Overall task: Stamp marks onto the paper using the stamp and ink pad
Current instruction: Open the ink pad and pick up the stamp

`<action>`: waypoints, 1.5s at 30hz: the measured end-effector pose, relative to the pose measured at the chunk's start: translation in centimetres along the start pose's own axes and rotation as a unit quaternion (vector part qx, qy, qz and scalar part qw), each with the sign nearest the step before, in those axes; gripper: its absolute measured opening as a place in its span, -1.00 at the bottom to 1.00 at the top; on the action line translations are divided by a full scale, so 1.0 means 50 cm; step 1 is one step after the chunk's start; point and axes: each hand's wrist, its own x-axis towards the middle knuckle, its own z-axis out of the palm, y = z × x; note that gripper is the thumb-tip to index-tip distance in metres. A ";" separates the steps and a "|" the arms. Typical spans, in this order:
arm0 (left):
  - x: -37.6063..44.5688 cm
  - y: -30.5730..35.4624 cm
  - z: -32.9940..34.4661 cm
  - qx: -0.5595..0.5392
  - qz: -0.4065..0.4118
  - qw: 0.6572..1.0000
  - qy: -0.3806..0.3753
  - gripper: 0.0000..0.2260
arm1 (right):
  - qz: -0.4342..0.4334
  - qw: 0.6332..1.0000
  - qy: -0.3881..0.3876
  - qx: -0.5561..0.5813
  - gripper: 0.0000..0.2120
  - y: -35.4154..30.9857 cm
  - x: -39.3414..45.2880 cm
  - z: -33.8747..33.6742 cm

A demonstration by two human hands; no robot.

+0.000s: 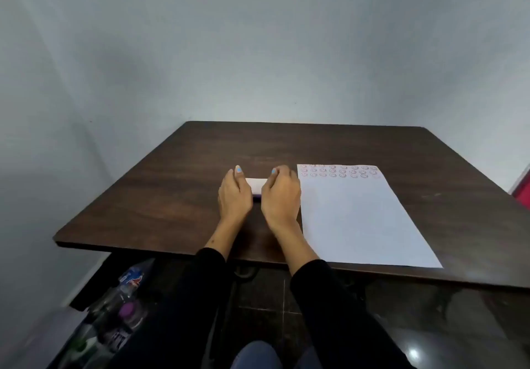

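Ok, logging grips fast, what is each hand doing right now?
Left hand: curled against the left side of the small white box, apparently gripping it.
Right hand: curled on its right side, likewise.

From my feed I see long black sleeves [321, 305] ending above the wrists. The left hand [233, 196] and right hand [281, 196] are bare, with light blue nail polish. Blue jeans [255, 354] cover the knee.
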 end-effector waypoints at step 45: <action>-0.004 -0.087 -0.133 0.148 -0.053 0.980 0.125 -0.44 | -0.097 0.991 -0.092 -0.020 -0.61 -0.023 -0.049 0.095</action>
